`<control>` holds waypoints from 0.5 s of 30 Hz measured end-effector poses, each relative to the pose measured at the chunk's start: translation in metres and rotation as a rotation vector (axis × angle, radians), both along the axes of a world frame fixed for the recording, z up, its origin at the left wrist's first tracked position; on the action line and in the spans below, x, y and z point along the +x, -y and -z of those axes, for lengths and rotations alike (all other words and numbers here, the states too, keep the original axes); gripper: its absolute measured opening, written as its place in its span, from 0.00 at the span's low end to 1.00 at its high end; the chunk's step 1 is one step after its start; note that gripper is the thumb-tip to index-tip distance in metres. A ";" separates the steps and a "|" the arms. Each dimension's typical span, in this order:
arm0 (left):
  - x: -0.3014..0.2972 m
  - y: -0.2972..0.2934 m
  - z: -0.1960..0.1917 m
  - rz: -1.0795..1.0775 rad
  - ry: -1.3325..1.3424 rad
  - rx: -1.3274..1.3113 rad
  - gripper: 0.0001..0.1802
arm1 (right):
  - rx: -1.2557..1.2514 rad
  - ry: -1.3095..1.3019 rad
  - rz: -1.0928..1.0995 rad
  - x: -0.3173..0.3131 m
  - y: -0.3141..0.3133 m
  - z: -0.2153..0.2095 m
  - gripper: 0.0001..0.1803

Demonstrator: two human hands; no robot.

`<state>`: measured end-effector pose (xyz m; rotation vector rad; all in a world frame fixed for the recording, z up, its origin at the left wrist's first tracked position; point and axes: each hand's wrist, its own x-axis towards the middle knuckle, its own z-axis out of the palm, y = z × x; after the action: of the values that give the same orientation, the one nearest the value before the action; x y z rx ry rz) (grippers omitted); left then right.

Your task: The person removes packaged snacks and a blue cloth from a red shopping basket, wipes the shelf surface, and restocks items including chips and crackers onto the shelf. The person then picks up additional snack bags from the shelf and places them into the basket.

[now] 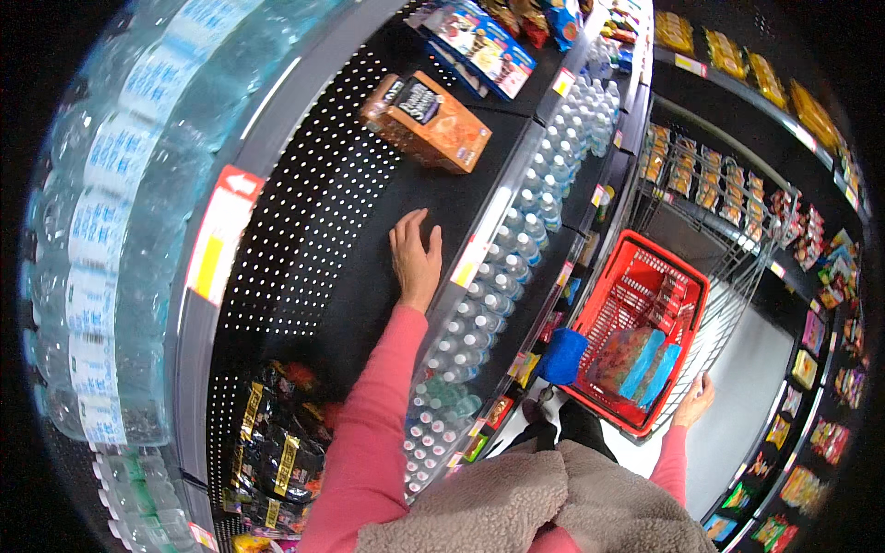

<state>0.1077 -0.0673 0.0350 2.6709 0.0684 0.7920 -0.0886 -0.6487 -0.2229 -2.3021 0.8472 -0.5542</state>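
Note:
My left hand (417, 263) reaches over a black shelf (369, 267), fingers apart and nothing in them. Just beyond it stands an orange-brown carton (438, 120) with a dark label. My right hand (693, 403) is curled at the near edge of a wire shopping cart (737, 304), beside a red plastic basket (636, 422). Inside the basket lies a clear bag of reddish food (619, 361) with blue bands, along with red boxes (668, 300) at its far end. A blue object (562, 356) sits against the basket's left side; its kind is unclear.
Large packs of water bottles (138, 203) fill the shelf at left. Rows of small bottles (502, 276) stand on a lower shelf. Black packs (277, 442) lie near my left forearm. Snack shelves (811, 433) line the right side. A blue-white pack (479, 41) lies beyond the carton.

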 end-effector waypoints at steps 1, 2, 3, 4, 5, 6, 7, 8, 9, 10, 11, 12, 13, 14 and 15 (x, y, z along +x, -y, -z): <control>-0.001 -0.010 0.006 -0.015 -0.019 0.038 0.21 | 0.157 0.046 -0.100 0.019 -0.006 -0.028 0.19; -0.002 -0.019 0.012 -0.045 -0.076 0.062 0.22 | 0.087 0.073 -0.214 0.044 -0.019 -0.056 0.19; -0.004 -0.025 0.018 -0.047 -0.129 0.068 0.26 | -0.007 0.105 -0.321 0.072 -0.037 -0.084 0.19; -0.004 -0.030 0.023 -0.043 -0.117 0.090 0.27 | 0.082 0.200 -0.418 0.105 -0.061 -0.111 0.18; -0.003 -0.032 0.028 -0.053 -0.140 0.103 0.28 | 0.168 0.276 -0.495 0.137 -0.088 -0.140 0.17; -0.002 -0.033 0.032 -0.070 -0.187 0.109 0.29 | 0.121 0.338 -0.619 0.165 -0.114 -0.171 0.17; -0.001 -0.034 0.035 -0.062 -0.207 0.106 0.31 | 0.079 0.425 -0.759 0.189 -0.143 -0.202 0.19; -0.001 -0.033 0.037 -0.063 -0.170 0.127 0.30 | 0.023 0.468 -0.888 0.211 -0.172 -0.233 0.21; 0.000 -0.032 0.038 -0.067 -0.146 0.144 0.30 | 0.002 0.536 -0.994 0.233 -0.203 -0.261 0.23; -0.001 -0.031 0.038 -0.072 -0.133 0.162 0.29 | -0.062 0.556 -1.101 0.250 -0.231 -0.289 0.25; -0.001 -0.030 0.037 -0.079 -0.135 0.158 0.30 | -0.108 0.567 -1.182 0.266 -0.257 -0.313 0.27; 0.000 -0.029 0.037 -0.079 -0.122 0.163 0.30 | -0.173 0.603 -1.271 0.282 -0.283 -0.335 0.28; 0.000 -0.028 0.036 -0.084 -0.124 0.166 0.30 | -0.183 0.630 -1.325 0.297 -0.311 -0.353 0.30; 0.000 -0.027 0.035 -0.089 -0.125 0.169 0.30 | -0.223 0.716 -1.392 0.313 -0.335 -0.369 0.32; 0.000 -0.026 0.034 -0.093 -0.127 0.168 0.30 | -0.242 0.701 -1.416 0.326 -0.359 -0.380 0.34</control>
<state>0.1072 -0.0412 0.0013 2.8937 0.1661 0.6827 0.2376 -0.2901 0.1574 -2.0114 -1.1609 -0.6692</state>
